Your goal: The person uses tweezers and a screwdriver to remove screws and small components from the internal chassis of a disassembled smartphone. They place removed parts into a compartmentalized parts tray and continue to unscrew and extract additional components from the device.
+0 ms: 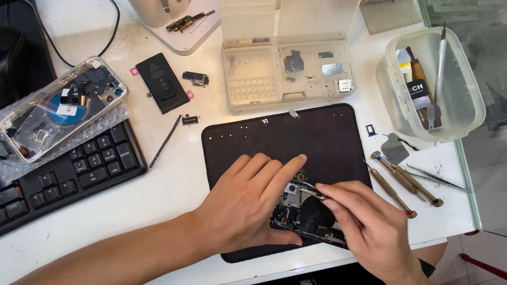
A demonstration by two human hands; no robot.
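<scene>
Both hands are working near the tabletop's front edge: left hand [248, 203] pressing flat on the opened phone [306, 216], right hand [364, 224] pinching tweezers [311, 191]. Phone looks stiff, light, fragile inside; best held by its frame edges.

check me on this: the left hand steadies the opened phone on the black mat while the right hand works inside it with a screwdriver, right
Not quite. In the head view the right hand holds metal tweezers, not a screwdriver; the screwdrivers lie on the table beside the black mat. The left hand does steady the opened phone.
</scene>
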